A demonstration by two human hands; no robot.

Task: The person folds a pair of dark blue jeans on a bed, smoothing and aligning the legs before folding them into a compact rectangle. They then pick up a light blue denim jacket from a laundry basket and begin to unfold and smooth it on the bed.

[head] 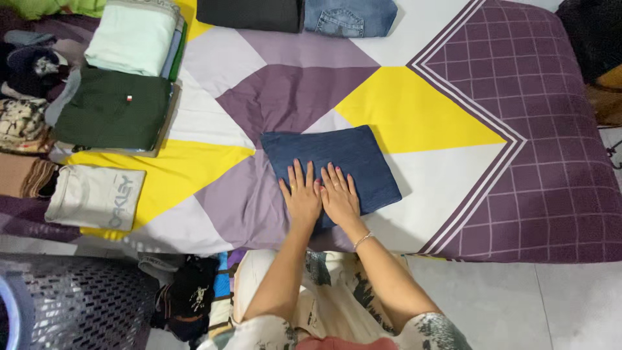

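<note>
We see a big bed [453, 162] with a cover of purple, yellow and white shapes. It stands on a pale tiled floor [518, 304]. A dark mesh basket [78, 301] sits low on the left. Folded clothes lie along the left side: a dark green top [113, 110], a mint pile [133, 35] and a grey shirt [94, 198]. Folded jeans [350, 16] lie at the far edge. Near us lies a folded dark blue cloth [334, 159]. Our left hand [301, 194] and right hand [338, 194] lie flat on it, side by side, fingers spread, gripping nothing.
</note>
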